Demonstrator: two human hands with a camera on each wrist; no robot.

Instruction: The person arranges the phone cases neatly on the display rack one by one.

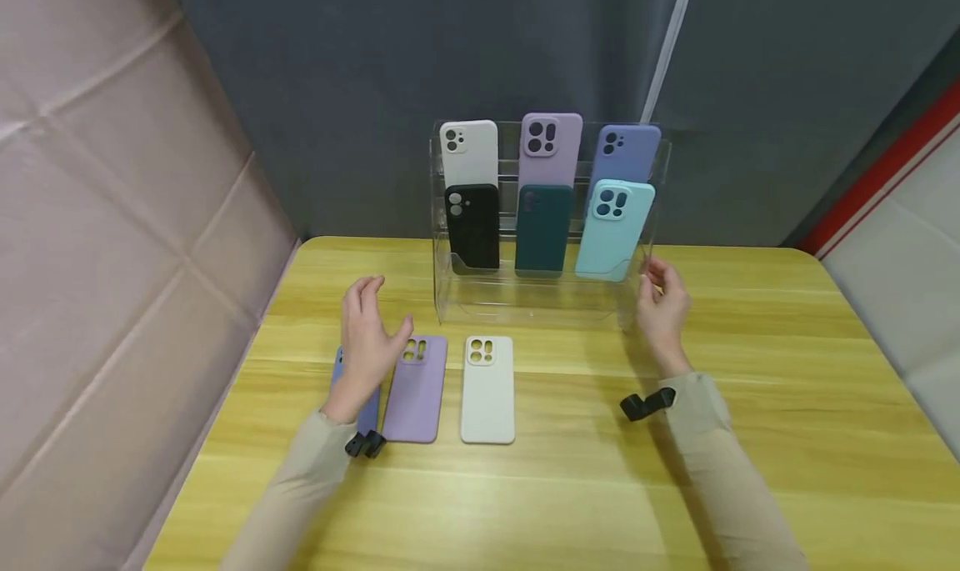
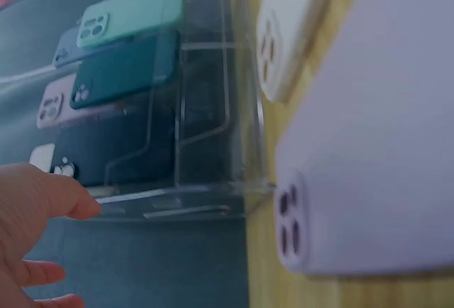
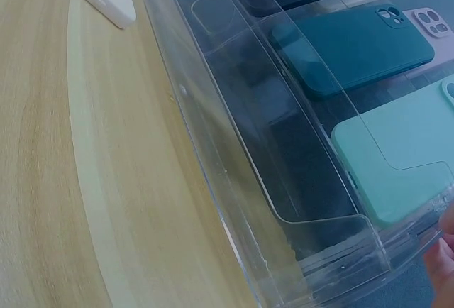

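Note:
My left hand (image 1: 367, 333) hovers over the left side of the table, thumb and fingers spread, with nothing between them. Under it lie a blue phone case (image 1: 367, 413), partly hidden by the wrist, and a purple phone case (image 1: 416, 400). A white phone case (image 1: 487, 400) lies to their right. At the right end of a clear acrylic display stand (image 1: 525, 304), my right hand (image 1: 663, 308) pinches the side panel; its fingertips (image 3: 443, 248) show at that edge in the right wrist view.
The stand's lower front tier bears black (image 1: 474, 233), dark teal (image 1: 543, 233) and aqua (image 1: 615, 237) cases. Behind them lean white (image 1: 472, 167), lilac (image 1: 561, 162) and violet-blue (image 1: 637, 161) ones. A grey curtain (image 1: 360, 121) hangs beyond the wooden table (image 1: 570, 488).

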